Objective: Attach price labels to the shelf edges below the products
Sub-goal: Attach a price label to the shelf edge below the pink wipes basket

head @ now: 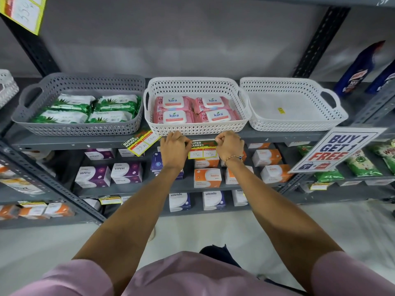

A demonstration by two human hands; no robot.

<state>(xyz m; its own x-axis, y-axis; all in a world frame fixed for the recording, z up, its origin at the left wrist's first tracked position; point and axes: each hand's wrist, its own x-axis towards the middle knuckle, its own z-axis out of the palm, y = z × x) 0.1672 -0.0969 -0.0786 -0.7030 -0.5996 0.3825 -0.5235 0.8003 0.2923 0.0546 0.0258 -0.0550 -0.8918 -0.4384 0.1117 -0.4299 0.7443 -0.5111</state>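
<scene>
Price label (202, 148) lying level along shelf edge (277, 136), left hand (174, 146) and right hand (229, 145) pinching its top corners

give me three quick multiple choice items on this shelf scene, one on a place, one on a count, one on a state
1. Where is the label both hands hold?
A. below the white basket of pink packs
B. below the grey basket
C. on the floor

2. How many pink packs show in that basket?
A. two
B. four
C. six

3. The rightmost white basket is
A. full of packs
B. overturned
C. empty of products

Answers:
A, the left hand and right hand pinch the label at the shelf edge under the white basket.
B, four pink packs lie there.
C, the rightmost basket shows only a small yellow sticker.
</scene>
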